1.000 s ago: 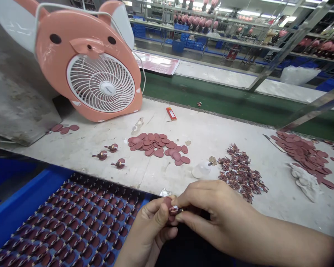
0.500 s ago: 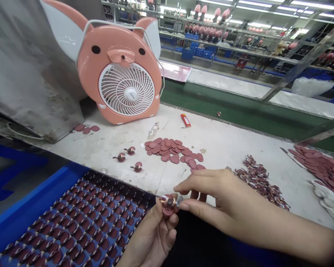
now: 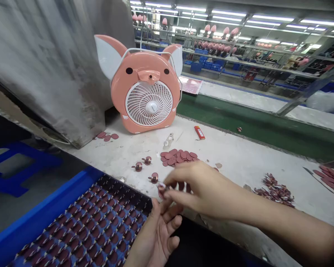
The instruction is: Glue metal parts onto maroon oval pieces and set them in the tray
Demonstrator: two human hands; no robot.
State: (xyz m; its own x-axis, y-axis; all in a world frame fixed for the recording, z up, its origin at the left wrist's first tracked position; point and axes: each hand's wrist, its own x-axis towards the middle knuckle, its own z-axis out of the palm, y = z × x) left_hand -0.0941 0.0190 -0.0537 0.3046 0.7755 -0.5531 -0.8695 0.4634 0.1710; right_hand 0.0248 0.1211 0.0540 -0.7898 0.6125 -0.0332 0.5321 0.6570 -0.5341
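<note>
And here's the right hand [image 3: 204,189], thumb and fingers pinched around a small reddish piece [image 3: 161,190], blurred, held just above the fingertips of the left hand [image 3: 158,237]. That left hand lies open, palm up, fingers loosely curled; whether it touches the piece, I can't tell. Just ahead of the pair, slightly left, three pieces [image 3: 154,178] sit apart on the counter [image 3: 233,148]. Directly beyond the right hand, a pile of flat discs [image 3: 179,157], partly hidden by it; out past the right forearm, a heap of dark bits [image 3: 277,193]. Left of the left hand, there's a blue crate [image 3: 44,213] with similar pieces in neat rows. Farther ahead of both hands stands a pink pig-faced fan [image 3: 151,107], a red lighter [image 3: 199,132] to its right.
</note>
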